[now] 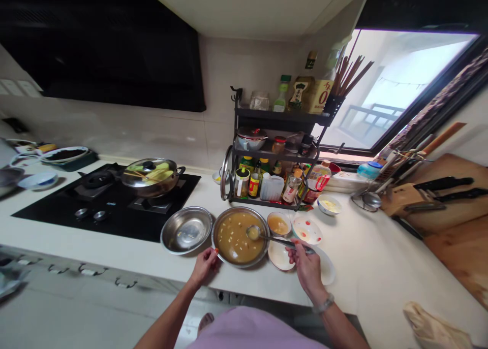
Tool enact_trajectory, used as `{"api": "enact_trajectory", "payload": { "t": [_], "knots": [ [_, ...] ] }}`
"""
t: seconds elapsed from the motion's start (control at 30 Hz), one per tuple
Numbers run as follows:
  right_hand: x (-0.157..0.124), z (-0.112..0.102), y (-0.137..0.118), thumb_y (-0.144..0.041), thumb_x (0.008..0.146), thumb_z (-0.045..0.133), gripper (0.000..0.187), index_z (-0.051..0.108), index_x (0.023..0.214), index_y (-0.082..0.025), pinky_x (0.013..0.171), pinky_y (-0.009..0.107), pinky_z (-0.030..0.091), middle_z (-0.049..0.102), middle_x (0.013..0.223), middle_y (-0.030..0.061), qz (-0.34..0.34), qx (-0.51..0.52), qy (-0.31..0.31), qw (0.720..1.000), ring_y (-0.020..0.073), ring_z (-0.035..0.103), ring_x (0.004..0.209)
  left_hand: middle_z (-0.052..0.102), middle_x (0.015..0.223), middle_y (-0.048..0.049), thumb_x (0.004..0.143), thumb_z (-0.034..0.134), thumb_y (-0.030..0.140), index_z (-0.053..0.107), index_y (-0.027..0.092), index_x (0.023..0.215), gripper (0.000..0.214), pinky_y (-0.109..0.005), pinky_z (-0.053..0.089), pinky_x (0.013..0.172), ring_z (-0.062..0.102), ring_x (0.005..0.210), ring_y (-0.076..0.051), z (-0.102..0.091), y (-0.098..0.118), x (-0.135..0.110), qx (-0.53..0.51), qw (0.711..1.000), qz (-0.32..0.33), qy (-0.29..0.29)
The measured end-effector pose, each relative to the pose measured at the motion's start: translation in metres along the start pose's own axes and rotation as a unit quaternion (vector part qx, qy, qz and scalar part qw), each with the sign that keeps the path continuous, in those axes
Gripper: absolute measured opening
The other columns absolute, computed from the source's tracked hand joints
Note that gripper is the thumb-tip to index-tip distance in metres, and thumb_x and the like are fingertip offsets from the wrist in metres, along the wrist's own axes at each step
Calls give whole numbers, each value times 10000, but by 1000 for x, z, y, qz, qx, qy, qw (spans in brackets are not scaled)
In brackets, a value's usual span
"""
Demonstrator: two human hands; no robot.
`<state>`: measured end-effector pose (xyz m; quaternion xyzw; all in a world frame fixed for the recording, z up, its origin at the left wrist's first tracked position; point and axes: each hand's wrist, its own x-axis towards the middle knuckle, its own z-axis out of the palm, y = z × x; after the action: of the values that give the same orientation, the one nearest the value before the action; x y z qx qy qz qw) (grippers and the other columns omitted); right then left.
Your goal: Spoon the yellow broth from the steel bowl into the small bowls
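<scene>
My right hand (306,265) is closed around the handle of a metal ladle (278,241). The ladle's scoop, holding some liquid, rests in the brownish soup (238,232) with pale bits floating in it. The soup fills a wide metal bowl (218,251). At that bowl's front left rim, my left hand (206,263) pinches the edge. To the right stand a small bowl of similar soup (279,224), a white bowl (280,254) under the ladle handle, and a red-dotted bowl (309,228). A white dish (327,267) lies partly behind my right hand.
Left of the soup is another metal bowl (186,230) with a little residue. A lidded pan (150,179) sits on the black stove (125,222). Behind stands a black rack (282,156) of bottles and jars. Knives (444,184) and a cloth (434,323) are at right.
</scene>
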<state>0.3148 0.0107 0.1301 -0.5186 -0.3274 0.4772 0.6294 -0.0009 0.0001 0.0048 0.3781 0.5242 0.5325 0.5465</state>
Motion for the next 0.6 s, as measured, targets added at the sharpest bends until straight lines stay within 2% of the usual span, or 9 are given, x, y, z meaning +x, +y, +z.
{"api": "enact_trajectory", "payload": {
  "t": [0.17,0.33,0.47,0.6],
  "knots": [
    [3,-1,-14,-476,635,757,411,656,838,-133,407,227,413,640,552,32,11,22,11,1000,146,558,475,440,465,58,693,637,631,455,180,557,505,-224,376,408,419,394,-88,0,3,-1,8,1000,0,-1],
    [17,-13,-23,-443,658,728,351,646,820,-143,409,237,408,653,565,40,-18,20,38,999,145,548,472,433,459,59,684,642,635,465,179,565,503,-224,377,407,420,389,-90,0,3,0,6,1000,-1,-1],
    [32,-29,-27,-447,666,726,363,635,829,-137,413,248,426,661,586,48,-59,-2,68,996,145,548,474,429,468,59,682,642,636,464,180,571,502,-230,394,403,410,393,-89,1,3,0,0,1000,-4,-6],
    [39,-41,-24,-491,739,672,396,632,907,-134,456,287,488,637,581,25,-125,-93,67,985,161,573,495,415,457,63,659,658,643,456,182,558,513,-222,380,392,395,391,-83,3,5,0,-4,1000,-7,-1]
  ]
}}
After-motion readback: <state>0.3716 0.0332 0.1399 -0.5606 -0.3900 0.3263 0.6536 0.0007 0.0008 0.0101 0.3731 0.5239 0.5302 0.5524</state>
